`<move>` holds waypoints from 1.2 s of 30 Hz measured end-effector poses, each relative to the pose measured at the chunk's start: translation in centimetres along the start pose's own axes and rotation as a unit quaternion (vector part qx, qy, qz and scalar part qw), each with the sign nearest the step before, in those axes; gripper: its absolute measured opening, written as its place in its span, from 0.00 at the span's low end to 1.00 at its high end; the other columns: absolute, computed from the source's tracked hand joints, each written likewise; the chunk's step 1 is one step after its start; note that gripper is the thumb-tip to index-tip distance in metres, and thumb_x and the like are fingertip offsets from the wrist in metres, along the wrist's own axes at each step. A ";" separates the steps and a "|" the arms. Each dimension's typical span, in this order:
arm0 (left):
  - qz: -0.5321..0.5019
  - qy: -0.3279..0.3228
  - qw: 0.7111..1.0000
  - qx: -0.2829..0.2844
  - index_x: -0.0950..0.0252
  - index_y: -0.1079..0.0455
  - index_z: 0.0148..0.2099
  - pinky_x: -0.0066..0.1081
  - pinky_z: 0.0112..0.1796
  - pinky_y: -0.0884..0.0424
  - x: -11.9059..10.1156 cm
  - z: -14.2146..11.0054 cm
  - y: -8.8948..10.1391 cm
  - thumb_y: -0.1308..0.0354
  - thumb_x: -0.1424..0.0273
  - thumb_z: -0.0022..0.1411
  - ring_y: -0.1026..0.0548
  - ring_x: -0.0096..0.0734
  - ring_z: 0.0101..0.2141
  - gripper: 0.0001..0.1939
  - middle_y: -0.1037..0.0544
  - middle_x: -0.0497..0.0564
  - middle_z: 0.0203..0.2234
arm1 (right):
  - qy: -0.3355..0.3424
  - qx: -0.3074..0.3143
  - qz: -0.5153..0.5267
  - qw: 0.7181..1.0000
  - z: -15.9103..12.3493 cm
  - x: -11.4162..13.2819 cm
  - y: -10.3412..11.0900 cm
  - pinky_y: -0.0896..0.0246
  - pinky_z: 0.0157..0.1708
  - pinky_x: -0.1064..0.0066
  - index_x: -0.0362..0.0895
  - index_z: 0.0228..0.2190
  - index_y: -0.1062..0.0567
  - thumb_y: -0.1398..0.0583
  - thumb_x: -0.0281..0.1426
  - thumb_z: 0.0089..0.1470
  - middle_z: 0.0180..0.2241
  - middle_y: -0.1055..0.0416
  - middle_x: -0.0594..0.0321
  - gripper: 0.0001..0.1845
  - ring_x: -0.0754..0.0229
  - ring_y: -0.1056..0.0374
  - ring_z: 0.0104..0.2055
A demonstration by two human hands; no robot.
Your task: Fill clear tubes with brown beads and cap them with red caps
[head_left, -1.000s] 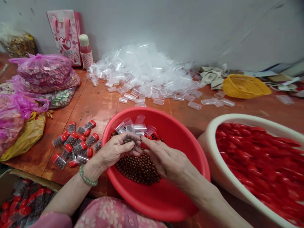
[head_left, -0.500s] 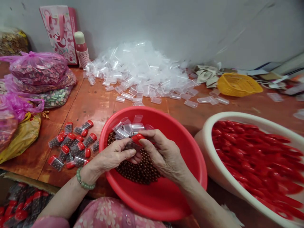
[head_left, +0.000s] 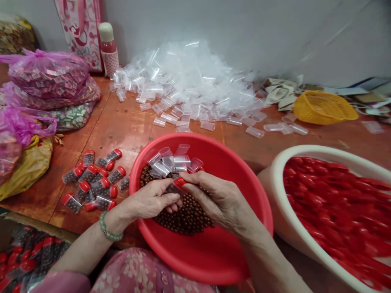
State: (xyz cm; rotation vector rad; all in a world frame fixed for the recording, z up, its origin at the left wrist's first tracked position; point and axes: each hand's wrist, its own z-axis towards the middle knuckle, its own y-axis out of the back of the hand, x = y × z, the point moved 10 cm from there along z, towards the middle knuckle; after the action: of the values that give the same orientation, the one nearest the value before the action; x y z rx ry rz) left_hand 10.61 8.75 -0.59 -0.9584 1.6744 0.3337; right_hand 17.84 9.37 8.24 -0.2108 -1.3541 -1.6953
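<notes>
Down at the far left we've got a cardboard box (head_left: 39, 226) packed with red-capped tubes, and above it a yellow bag (head_left: 29, 169) sits under a heap of stuffed pink plastic bags (head_left: 49, 75), with a patterned gift bag (head_left: 81, 32) and a flask (head_left: 109, 49) up against the wall. Moving across the wooden table (head_left: 134, 130), we find a loose scatter of filled tubes with red caps (head_left: 91, 177), lying just beside a big red basin (head_left: 195, 260). Now to the action! Our left hand (head_left: 152, 199), green bead bracelet (head_left: 106, 230) on the wrist, reaches in over the basin's rim, its fingers (head_left: 165, 195) closed narrow around a small tube (head_left: 174, 187). Our right hand (head_left: 220, 199) meets it there, fingertips (head_left: 187, 178) pinched on the tube's red cap. That tube is held up inside the basin, right over a heap of brown beads (head_left: 183, 217), with empty clear tubes (head_left: 171, 160) piled at the basin's far side. Beyond them, a great pile of clear tubes (head_left: 183, 81) spills out from the wall across the table. Further right we spot a yellow basket (head_left: 324, 108), and, close beside the basin, a white tub (head_left: 284, 179) brimming with blurry red caps (head_left: 330, 203).
</notes>
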 end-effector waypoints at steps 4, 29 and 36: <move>0.018 -0.009 1.000 0.015 0.67 0.38 0.37 0.27 0.32 0.35 -0.1 -0.1 -0.3 0.50 0.72 0.63 0.35 0.22 0.26 0.03 0.33 0.46 0.27 | 0.004 0.003 0.017 1.000 -0.2 0.0 0.1 0.30 0.34 0.74 0.42 0.40 0.26 0.41 0.27 0.57 0.32 0.23 0.60 0.08 0.63 0.26 0.32; -0.255 -0.047 0.965 0.042 0.69 0.27 0.37 0.29 0.38 0.35 -0.1 0.1 -0.4 0.34 0.55 0.52 0.30 0.26 0.31 0.20 0.25 0.50 0.28 | 0.143 -0.067 -0.233 0.959 -1.0 3.1 -2.4 0.33 0.37 0.58 0.36 0.56 0.41 0.40 0.37 0.49 0.36 0.26 0.49 0.35 0.50 0.29 0.36; -0.288 -0.008 0.951 -0.116 0.67 0.27 0.43 0.32 0.45 0.36 0.9 0.4 2.8 0.49 0.51 0.64 0.27 0.31 0.43 0.24 0.23 0.55 0.42 | 0.017 -0.148 -0.245 0.958 -1.0 -0.6 0.8 0.30 0.38 0.57 0.43 0.57 0.40 0.37 0.38 0.48 0.43 0.28 0.49 0.37 0.48 0.29 0.42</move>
State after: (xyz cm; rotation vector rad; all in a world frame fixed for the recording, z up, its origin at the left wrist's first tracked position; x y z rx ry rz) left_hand 8.73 10.40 -2.26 -1.5618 1.2822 0.1411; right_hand 19.19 8.87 8.06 -0.0114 -1.1828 -2.3070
